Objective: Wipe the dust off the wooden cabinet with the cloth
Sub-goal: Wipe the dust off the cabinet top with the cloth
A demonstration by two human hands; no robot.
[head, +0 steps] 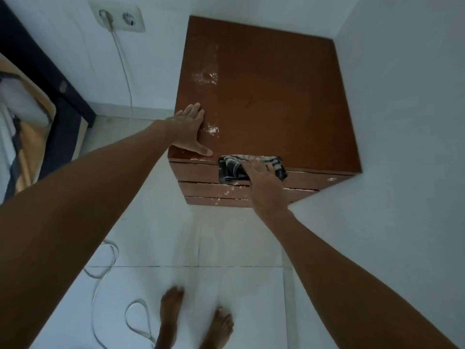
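the cabinet [271,96] top is mostly bare toward the back and right, though walls [402,96] hem those two edges. the left hand [187,129] blocks its near-left corner, the cloth [234,167] and right hand [261,177] its front edge.

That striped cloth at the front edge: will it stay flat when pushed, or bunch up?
Probably bunches: the cloth is already crumpled and drapes over the cabinet edge, so it looks floppy. The right hand pressing flat on it likely keeps it sliding.

Both arms outstretched; left hand [189,129] flat, fingers [193,109] spread; right hand [261,177] palm-down, pressing.
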